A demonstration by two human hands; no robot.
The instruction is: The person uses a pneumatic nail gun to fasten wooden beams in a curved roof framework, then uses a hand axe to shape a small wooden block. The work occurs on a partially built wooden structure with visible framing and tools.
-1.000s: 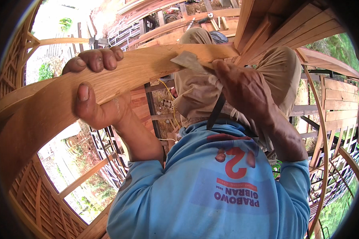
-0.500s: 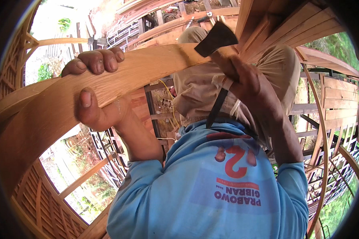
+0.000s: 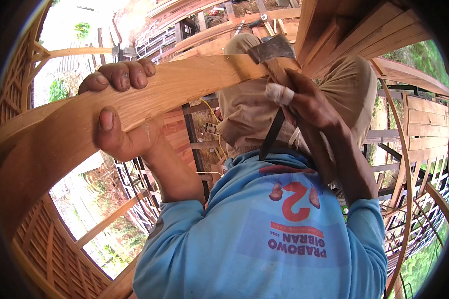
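1. The scene is lit by strong daylight, which enters from the upper left.
2. The sky patch [image 3: 80,20] at the top left is blown out to near white, and detail there is lost.
3. The curved wooden plank [image 3: 184,84] is brightly lit on its upper face, while its underside at the left is shaded.
4. A soft shadow is cast across the blue shirt [image 3: 264,249], which is evenly lit otherwise.
5. Heavy fisheye bending is seen toward the rim, and the corners are cut off by a black vignette.
6. The centre is rendered sharply; slight softness is noted at the edges.
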